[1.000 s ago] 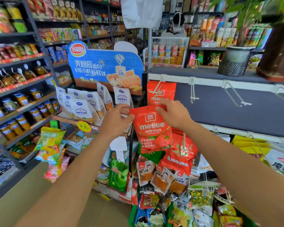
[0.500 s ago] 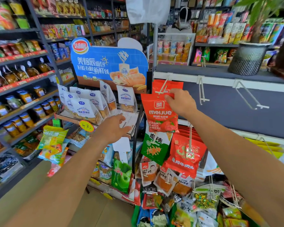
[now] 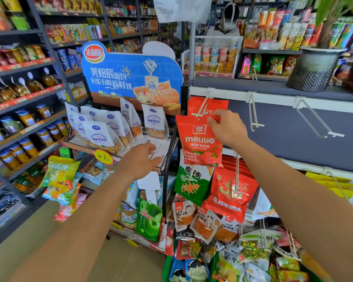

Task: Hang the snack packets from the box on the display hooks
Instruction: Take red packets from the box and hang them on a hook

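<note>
Right hand (image 3: 226,127) pinched red packet (image 3: 200,143) by its top corner, lining it onto the hook (image 3: 202,107); left hand (image 3: 139,161) loose, empty.

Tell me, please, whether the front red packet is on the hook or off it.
Cannot tell: the front red packet meets the hook at its tip, the right hand pinches its corner, and no hole shows.

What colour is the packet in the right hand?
The packet is red with white lettering; the right hand pinches its top edge. Head view.
</note>
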### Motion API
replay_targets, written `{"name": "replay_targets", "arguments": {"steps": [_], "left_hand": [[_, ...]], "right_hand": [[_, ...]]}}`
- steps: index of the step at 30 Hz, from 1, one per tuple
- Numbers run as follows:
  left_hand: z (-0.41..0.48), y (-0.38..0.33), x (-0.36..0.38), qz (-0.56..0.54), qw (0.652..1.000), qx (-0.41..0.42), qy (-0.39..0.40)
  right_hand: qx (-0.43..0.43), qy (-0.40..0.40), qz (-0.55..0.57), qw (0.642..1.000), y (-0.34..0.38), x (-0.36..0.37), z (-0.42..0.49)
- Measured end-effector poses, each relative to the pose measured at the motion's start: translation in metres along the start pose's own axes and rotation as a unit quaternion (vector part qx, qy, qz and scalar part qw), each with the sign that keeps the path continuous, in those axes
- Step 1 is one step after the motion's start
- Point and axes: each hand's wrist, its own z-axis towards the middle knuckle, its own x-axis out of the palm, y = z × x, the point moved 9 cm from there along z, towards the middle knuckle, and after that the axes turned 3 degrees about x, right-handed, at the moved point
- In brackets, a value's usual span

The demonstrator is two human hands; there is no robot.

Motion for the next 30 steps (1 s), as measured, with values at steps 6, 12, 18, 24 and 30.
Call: {"name": "replay_targets", "arguments": {"steps": [6,12,18,24,30], "left_hand": [[0.006,-0.002,0.003,-0.017,1.000,-0.002,-0.002],[0.011,0.000,0.015,-0.014,1.000,0.002,0.004],[0.009,0.009,0.024,-0.010,1.000,-0.012,0.014],[0.000,0.013,0.029,-0.015,0.999,-0.026,0.026],[-0.021,-0.001,0.042,-0.010,0.998,-0.007,0.060]], "right_hand": [[0.025,-0.026,-0.023,0.999,-0.013,0.004,0.006],[0.097,-0.073,-0.039,0.992,-0.028,0.014,0.037],[0.114,-0.090,-0.078,0.986,-0.033,0.018,0.051],[0.134,-0.055,-0.053,0.988,-0.042,0.021,0.017],[0.103,0.028,-0.127,0.986,-0.055,0.035,-0.045]]}}
